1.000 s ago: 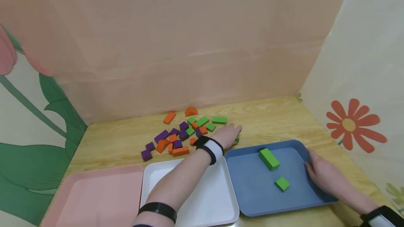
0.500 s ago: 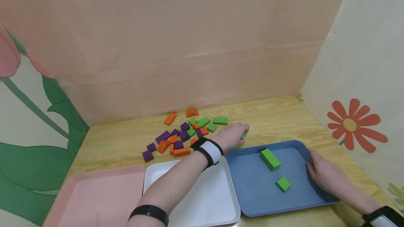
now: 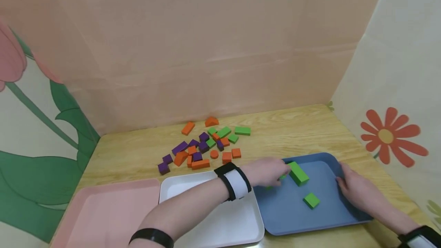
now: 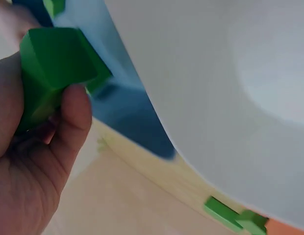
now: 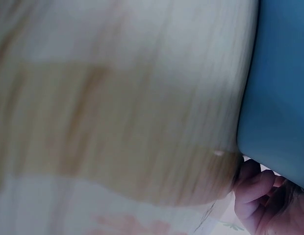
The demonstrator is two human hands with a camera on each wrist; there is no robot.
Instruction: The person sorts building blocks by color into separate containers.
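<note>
My left hand (image 3: 267, 171) is over the left part of the blue tray (image 3: 286, 217), gripping a green block (image 4: 59, 58) between thumb and fingers. In the head view the fingers mostly cover that block, and small bits of green show around them. A long green block (image 3: 298, 173) and a green cube (image 3: 311, 200) lie in the blue tray, the long one just right of the fingertips. My right hand (image 3: 358, 188) grips the tray's right rim, thumb over the edge; the right wrist view shows its curled fingers (image 5: 255, 188) at the tray's corner.
A white tray (image 3: 224, 221) stands left of the blue one, under my left forearm, and a pink tray (image 3: 113, 209) beyond it. Behind them, orange, purple and green blocks (image 3: 203, 146) lie scattered on the wooden table (image 3: 286, 129). A peach backdrop (image 3: 206, 49) rises behind.
My left hand has moved from the table beside the scattered blocks, right and nearer, over the blue tray with a green block. My right hand stays on the tray's rim.
</note>
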